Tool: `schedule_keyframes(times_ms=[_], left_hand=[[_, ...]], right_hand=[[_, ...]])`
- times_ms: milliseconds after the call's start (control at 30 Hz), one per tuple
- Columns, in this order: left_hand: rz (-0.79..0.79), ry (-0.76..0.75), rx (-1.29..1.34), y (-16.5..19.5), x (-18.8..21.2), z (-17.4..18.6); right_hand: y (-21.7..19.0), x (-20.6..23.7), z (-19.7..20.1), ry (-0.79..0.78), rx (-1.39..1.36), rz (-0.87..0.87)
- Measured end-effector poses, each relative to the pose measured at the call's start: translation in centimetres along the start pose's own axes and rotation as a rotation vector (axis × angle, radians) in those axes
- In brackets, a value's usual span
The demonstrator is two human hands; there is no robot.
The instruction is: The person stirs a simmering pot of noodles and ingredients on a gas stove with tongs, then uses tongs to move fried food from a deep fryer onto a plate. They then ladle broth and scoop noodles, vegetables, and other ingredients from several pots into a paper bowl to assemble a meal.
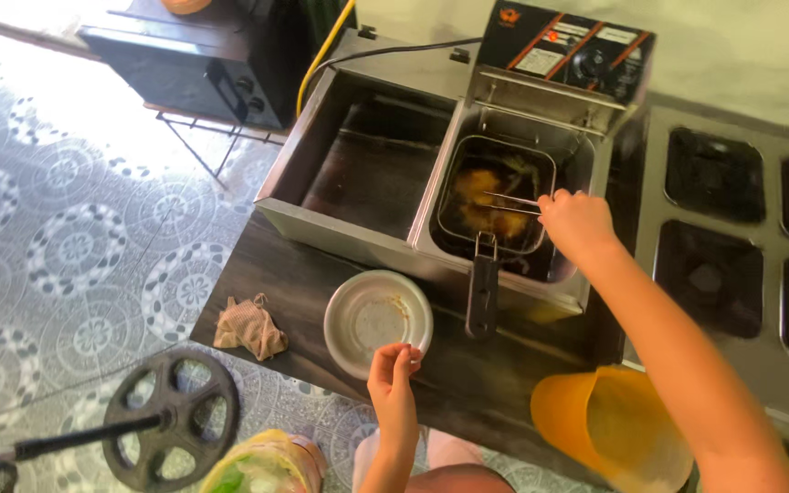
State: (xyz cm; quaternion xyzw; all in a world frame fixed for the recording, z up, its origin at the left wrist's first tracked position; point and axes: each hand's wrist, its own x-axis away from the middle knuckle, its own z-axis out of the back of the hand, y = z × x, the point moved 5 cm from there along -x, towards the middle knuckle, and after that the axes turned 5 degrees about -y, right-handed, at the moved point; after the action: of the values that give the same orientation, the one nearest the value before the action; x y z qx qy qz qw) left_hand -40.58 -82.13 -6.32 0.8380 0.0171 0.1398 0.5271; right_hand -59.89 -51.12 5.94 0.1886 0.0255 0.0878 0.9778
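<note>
right hand (pixel 575 219) is over the fryer now, closed around a pair of thin metal tongs (pixel 515 203), tips down in the wire fry basket (pixel 495 196) where golden pieces of food (pixel 477 194) sit in the dark oil. this looks like the turning-or-lifting stage: the tongs are among the pieces, nothing lifted clear yet. the basket sits in the right-hand well of the steel double fryer (pixel 349 228), its black handle (pixel 482 297) pointing back toward the person; the left well looks to be without a basket.

left hand (pixel 393 382) hovers at the near rim of the round metal bowl (pixel 377 319), fingers loosely curled, thumb and fingertips close together, holding nothing that i can make out, maybe just brushing the rim. the bowl sits on the dark bench (pixel 276 274), just in front of the fryer and just left of the basket handle.

so the food lies right under the tong tips, a short reach from the bowl. my read: the next move wants a firm pinch on one piece, a steady lift, a pause to let oil drip, then a short carry over the fryer's front wall.

a crumpled cloth (pixel 250 327) lies to the left on the bench, an orange jug (pixel 609 429) near the right forearm.
</note>
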Motion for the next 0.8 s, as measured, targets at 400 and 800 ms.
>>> schedule_keyframes(times_ms=[400,800], left_hand=[[-0.058,0.066,0.014,-1.2,-2.5,-3.8],[-0.034,0.089,-0.01,-2.5,-2.9,-4.7]], right_hand=[[6.7,-2.9,-4.1,-0.238,-0.579,-0.141],[10.2,-7.8,-7.8,-0.414,-0.337,-0.201]])
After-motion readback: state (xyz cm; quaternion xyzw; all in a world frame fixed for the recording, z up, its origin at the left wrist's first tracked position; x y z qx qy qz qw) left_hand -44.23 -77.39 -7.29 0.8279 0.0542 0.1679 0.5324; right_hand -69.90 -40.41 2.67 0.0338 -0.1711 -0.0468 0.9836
